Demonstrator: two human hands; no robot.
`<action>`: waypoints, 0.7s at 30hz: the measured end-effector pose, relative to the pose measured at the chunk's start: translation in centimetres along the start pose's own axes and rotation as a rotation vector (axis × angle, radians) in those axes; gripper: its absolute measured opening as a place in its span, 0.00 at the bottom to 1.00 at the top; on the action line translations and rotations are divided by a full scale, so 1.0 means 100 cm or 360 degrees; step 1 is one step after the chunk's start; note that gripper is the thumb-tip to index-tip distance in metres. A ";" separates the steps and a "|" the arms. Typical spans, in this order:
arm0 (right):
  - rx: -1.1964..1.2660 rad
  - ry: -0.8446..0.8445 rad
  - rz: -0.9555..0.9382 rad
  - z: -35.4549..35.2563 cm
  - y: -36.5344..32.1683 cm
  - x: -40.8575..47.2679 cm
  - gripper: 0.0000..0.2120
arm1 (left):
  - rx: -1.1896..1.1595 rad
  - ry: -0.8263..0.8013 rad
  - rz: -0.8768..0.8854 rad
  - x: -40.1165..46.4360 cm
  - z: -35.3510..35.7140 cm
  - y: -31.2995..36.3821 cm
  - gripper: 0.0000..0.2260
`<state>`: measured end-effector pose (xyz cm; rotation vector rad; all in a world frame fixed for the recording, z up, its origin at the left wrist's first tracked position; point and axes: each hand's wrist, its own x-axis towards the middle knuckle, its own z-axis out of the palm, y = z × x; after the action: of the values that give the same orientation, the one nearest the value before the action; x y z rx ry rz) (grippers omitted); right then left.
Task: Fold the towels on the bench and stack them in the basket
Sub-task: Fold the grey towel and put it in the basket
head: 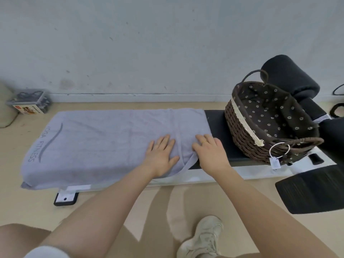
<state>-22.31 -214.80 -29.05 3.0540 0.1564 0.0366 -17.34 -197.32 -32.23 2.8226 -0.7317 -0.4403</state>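
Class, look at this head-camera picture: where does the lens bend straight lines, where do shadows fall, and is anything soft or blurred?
Head view: wide-angle bending curves the skirting line and the bench edge; soft, even light, with faint arm shadows on the floor below the towel; the left hand and right hand look slightly soft, the basket weave sharper.

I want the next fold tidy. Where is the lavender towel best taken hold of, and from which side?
Probably its right end: pinch the two corners of the towel nearest the basket, coming from the right. Both the left hand and right hand lie flat there, and that edge lies loosely rumpled.
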 end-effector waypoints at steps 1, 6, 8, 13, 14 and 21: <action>-0.0046 0.0054 -0.0034 0.001 0.004 -0.002 0.13 | 0.0012 0.0000 -0.0007 0.000 0.000 0.000 0.29; -0.0189 0.0122 -0.0301 0.001 0.020 -0.025 0.17 | 0.0092 0.0017 -0.0069 0.001 0.002 0.004 0.30; -0.0209 0.0145 -0.0390 -0.003 0.026 -0.032 0.17 | 0.0103 0.0054 -0.0072 0.000 0.005 0.005 0.31; -0.0167 0.0009 -0.0313 0.001 0.044 -0.040 0.21 | 0.0175 0.0079 0.0005 -0.004 0.005 0.002 0.37; -0.0162 -0.0086 -0.0318 0.002 0.045 -0.044 0.19 | 0.0212 0.0082 0.0030 -0.005 0.005 0.000 0.39; 0.0132 0.0032 -0.0093 0.004 0.036 -0.036 0.20 | 0.0367 0.0170 0.0093 -0.020 0.015 -0.002 0.39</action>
<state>-25.48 -218.73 -29.17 3.1303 0.2544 0.0587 -19.43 -196.36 -33.21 2.9982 -0.8920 -0.2055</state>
